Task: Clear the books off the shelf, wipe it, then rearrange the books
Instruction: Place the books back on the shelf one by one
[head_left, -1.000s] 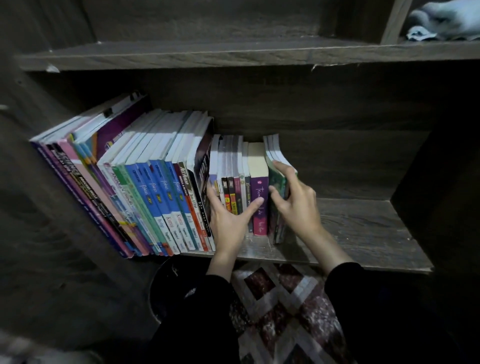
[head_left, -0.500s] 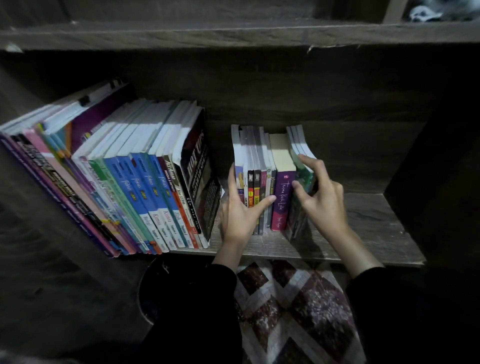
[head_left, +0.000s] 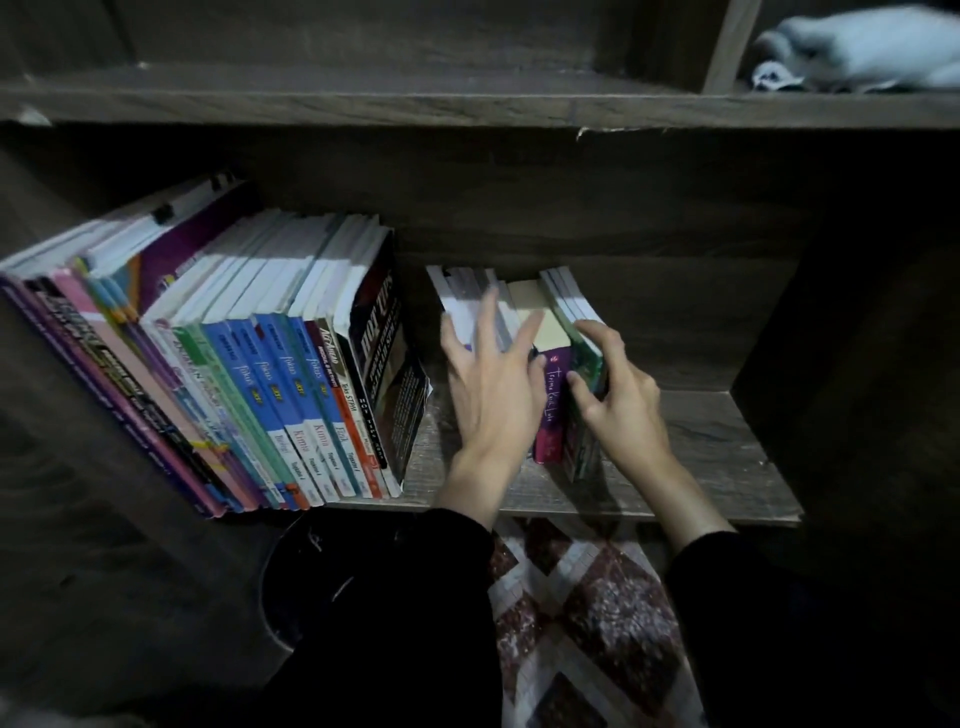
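A large row of textbooks (head_left: 270, 374) leans left on the wooden shelf (head_left: 717, 457). A gap separates it from a small upright group of paperbacks, among them a purple book (head_left: 553, 410) and a green book (head_left: 587, 364) at the right end. My left hand (head_left: 493, 395) lies over the tops of the small group with straight, spread fingers and hides their left spines. My right hand (head_left: 618, 410) grips the green end book, thumb on its spine and fingers curled round its right side.
A pale cloth (head_left: 862, 52) lies on the upper shelf (head_left: 363, 101) at the right. The dark side panel (head_left: 857, 364) closes the compartment on the right. Below are a patterned rug (head_left: 587, 623) and a dark round object (head_left: 322, 587).
My left hand has lifted from the left side of the small group to lie spread over its tops. The small group now stands apart from the leaning row. My right hand keeps its grip.
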